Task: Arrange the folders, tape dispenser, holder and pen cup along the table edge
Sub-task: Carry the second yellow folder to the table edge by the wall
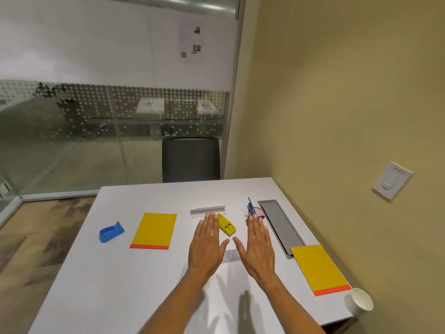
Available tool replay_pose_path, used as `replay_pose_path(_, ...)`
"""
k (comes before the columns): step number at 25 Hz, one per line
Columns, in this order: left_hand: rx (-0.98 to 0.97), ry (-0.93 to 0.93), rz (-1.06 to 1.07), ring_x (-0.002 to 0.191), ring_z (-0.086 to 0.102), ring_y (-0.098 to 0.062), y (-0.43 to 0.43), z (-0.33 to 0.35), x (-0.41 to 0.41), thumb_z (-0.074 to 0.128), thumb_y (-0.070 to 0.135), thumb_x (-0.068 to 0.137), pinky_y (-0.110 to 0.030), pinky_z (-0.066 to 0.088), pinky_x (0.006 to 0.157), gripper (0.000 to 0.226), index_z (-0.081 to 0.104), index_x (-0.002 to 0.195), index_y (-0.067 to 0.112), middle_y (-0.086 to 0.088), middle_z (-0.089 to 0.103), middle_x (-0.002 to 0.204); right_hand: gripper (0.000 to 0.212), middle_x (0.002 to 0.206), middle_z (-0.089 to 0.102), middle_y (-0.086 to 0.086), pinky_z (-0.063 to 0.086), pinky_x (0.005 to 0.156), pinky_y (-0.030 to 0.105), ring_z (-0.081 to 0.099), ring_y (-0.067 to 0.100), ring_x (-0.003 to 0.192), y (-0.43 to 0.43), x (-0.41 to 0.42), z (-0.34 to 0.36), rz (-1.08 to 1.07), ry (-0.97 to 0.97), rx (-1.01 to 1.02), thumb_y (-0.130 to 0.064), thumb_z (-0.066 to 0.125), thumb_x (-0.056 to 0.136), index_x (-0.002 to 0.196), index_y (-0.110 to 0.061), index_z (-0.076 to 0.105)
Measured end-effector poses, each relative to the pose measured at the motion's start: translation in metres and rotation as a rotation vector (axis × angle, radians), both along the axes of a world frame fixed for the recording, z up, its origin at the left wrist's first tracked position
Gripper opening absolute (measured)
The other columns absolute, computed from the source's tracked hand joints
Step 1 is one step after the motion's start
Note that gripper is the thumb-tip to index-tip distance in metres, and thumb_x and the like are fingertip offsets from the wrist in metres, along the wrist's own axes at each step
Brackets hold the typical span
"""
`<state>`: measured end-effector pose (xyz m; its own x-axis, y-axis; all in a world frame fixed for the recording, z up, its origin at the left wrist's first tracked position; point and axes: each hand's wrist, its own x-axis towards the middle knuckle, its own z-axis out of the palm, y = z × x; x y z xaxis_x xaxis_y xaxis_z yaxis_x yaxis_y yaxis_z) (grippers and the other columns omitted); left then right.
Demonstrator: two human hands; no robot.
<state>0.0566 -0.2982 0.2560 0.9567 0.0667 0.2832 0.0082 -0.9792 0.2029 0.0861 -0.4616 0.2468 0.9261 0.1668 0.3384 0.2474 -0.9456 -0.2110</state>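
Both of my hands hover flat, palms down, over the middle of the white table. My left hand and my right hand are open and hold nothing. A yellow folder with a red edge lies to the left. A second yellow folder lies at the right edge. The blue tape dispenser sits far left. A small yellow holder lies just beyond my left fingertips. The pink pen cup with several pens stands behind my right fingertips, partly hidden.
A clear acrylic strip lies beyond the holder. A grey cable tray lid runs along the right side. A white paper cup lies on its side at the near right corner. A dark chair stands at the far edge.
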Motion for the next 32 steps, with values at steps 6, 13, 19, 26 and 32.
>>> replay_pose_path(6,0.075,0.024,0.148,0.154,-0.007,-0.025,0.057,0.028,-0.034,0.014,0.067,0.094,-0.04,0.0,0.126,0.082,-0.005,0.157,0.017,-0.005,-0.006,0.167,0.084,0.163,-0.003,-0.001,0.001,0.122,0.031,-0.004,0.016,0.151,0.067,-0.025,0.023,0.097,-0.021,0.022,-0.068,0.026,0.094,0.155,-0.014,0.003)
replay_pose_path(13,0.053,0.076,0.271,0.154,-0.009,-0.027,0.112,0.032,-0.084,0.004,0.068,0.088,-0.042,0.001,0.127,0.083,-0.017,0.153,0.02,-0.004,-0.012,0.166,0.083,0.162,0.004,0.001,0.002,0.12,0.03,0.004,0.018,0.151,0.119,-0.053,0.029,0.21,-0.029,0.099,-0.064,0.034,0.095,0.155,-0.014,0.008)
replay_pose_path(19,-0.01,0.065,0.292,0.155,-0.003,-0.024,0.167,0.019,-0.093,-0.024,0.076,0.073,-0.038,0.009,0.127,0.103,-0.01,0.156,0.017,-0.003,-0.006,0.167,0.083,0.163,0.007,0.004,0.006,0.123,0.034,0.005,0.02,0.152,0.163,-0.058,0.016,0.298,-0.004,0.118,-0.065,0.028,0.094,0.155,-0.011,0.007)
replay_pose_path(26,-0.072,0.136,0.257,0.154,0.009,-0.026,0.266,-0.022,-0.037,-0.024,0.074,0.077,-0.04,0.021,0.125,0.105,0.005,0.157,0.011,-0.008,0.01,0.166,0.084,0.163,-0.003,0.0,-0.002,0.122,0.029,-0.002,0.017,0.152,0.253,0.002,-0.026,0.258,0.047,0.087,-0.067,0.021,0.094,0.155,-0.013,0.001)
replay_pose_path(32,-0.08,0.263,0.187,0.128,0.057,-0.034,0.344,-0.068,0.028,-0.004,0.061,0.096,-0.042,0.052,0.099,0.093,0.056,0.135,0.002,-0.017,0.059,0.139,0.083,0.163,0.001,0.002,0.0,0.122,0.029,0.001,0.018,0.152,0.335,0.064,-0.072,0.208,0.169,0.071,-0.065,0.027,0.095,0.155,-0.012,0.005)
